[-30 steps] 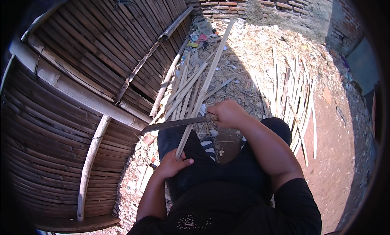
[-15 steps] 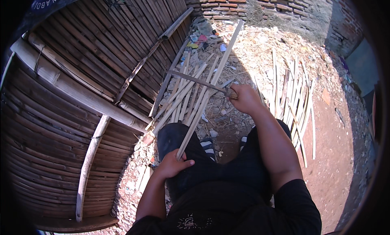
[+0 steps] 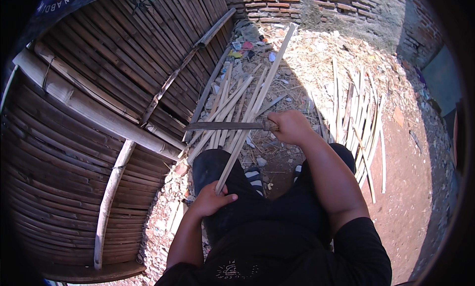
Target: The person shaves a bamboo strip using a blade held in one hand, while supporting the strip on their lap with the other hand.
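My left hand (image 3: 213, 203) is closed round the near end of a long, pale bamboo strip (image 3: 267, 83), above my left thigh. The strip slants away from me, up and to the right, toward the brick wall. In my right hand (image 3: 289, 127) is the wooden handle of a machete (image 3: 225, 126). Its long dark blade points left and lies across the strip, roughly level, between my knees and the pile beyond. Whether the edge touches the strip, I cannot tell.
Several cut bamboo strips (image 3: 217, 113) lie on the littered ground ahead, beside a slatted bamboo wall (image 3: 99, 58) on my left. Another bundle of strips (image 3: 358, 108) lies in the sun to the right. A brick wall (image 3: 274, 4) stands at the back.
My right hand has drawn the machete toward me along the strip, and the blade has turned from slanting to nearly level. The left hand and the strip have hardly moved.
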Demonstrator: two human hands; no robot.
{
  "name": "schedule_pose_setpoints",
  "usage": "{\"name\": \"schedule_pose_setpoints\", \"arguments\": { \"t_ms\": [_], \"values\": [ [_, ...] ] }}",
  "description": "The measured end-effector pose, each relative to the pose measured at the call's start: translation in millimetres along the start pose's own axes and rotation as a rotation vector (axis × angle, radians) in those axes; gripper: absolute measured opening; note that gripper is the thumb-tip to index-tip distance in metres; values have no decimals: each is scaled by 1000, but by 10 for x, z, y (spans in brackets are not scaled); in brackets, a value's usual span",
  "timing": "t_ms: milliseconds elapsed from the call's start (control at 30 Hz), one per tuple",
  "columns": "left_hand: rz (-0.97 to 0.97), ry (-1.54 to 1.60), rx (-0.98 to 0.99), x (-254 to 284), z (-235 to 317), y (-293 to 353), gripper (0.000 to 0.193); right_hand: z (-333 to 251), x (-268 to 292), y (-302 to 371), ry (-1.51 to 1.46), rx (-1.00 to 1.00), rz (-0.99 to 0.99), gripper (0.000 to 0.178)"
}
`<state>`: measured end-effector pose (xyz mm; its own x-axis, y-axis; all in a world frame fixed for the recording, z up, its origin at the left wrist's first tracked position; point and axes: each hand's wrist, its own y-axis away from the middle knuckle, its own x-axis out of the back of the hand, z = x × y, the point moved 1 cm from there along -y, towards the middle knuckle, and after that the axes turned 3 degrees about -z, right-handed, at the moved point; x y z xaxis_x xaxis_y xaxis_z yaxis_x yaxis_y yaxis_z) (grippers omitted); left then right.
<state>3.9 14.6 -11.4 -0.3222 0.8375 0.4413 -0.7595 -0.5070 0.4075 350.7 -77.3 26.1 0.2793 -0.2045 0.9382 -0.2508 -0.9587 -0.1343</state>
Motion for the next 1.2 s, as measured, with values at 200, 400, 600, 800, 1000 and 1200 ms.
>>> {"name": "schedule_pose_setpoints", "arguments": {
  "t_ms": [200, 400, 600, 800, 1000, 1200],
  "values": [
    [-10, -5, 13, 3, 17, 4, 46, 245, 172, 51, -114, -279, 130, 28],
    [21, -36, 30, 1, 99, 35, 48, 62, 8, 44, -68, 45, 76, 31],
    [30, -1, 27, -5, 8, 25, 47, -199, -70, 20, -3, 271, -80, 33],
    [-5, 3, 7, 5, -25, 1, 47, 198, 10, 18, -162, 37, 88, 28],
    [-16, 18, -1, -3, -14, -1, 46, 419, 80, 38, -281, -121, 217, 29],
    [5, 10, 18, 15, -1, 13, 47, -5, -37, 30, -166, 125, -54, 29]
  ]
}}
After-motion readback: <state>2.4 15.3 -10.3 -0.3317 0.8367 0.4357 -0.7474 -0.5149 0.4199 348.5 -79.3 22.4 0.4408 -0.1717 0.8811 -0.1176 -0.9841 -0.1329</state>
